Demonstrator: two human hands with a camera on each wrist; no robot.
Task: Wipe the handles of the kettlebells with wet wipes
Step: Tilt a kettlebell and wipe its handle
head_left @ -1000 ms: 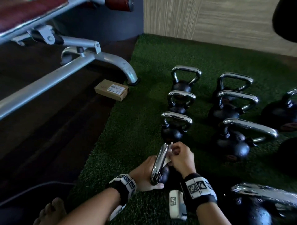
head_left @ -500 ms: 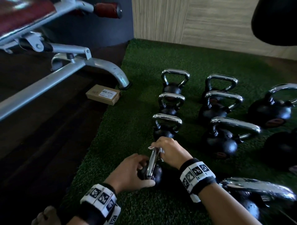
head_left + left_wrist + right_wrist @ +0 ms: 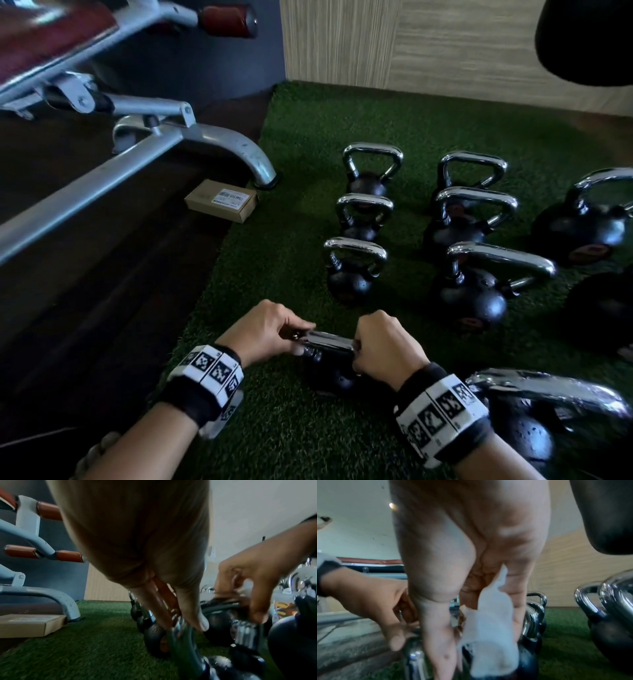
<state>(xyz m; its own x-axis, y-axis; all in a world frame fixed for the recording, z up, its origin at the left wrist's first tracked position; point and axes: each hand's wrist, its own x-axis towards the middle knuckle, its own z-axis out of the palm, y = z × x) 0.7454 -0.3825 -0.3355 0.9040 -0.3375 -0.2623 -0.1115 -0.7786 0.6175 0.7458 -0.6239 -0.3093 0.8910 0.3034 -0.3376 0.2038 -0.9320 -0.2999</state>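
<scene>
A small black kettlebell [image 3: 330, 371] with a chrome handle [image 3: 329, 339] stands upright on the green turf at the near end of the left row. My left hand [image 3: 274, 334] pinches the handle's left corner between thumb and fingers [image 3: 197, 616]. My right hand [image 3: 383, 346] curls round the handle's right end. A white wet wipe [image 3: 488, 635] hangs from under the right hand's fingers against the handle. Three more small kettlebells [image 3: 352, 270] stand in line beyond it.
Bigger kettlebells [image 3: 476, 291] fill the turf to the right, one [image 3: 534, 421] close beside my right wrist. A cardboard box [image 3: 221, 200] lies at the turf's left edge by the foot of a grey weight bench [image 3: 212, 144]. A wood-panelled wall [image 3: 445, 44] closes the back.
The near kettlebell has turned, so its handle now runs left to right instead of pointing away. My left hand moved from its body up to the handle's left corner; the right hand stays on the handle.
</scene>
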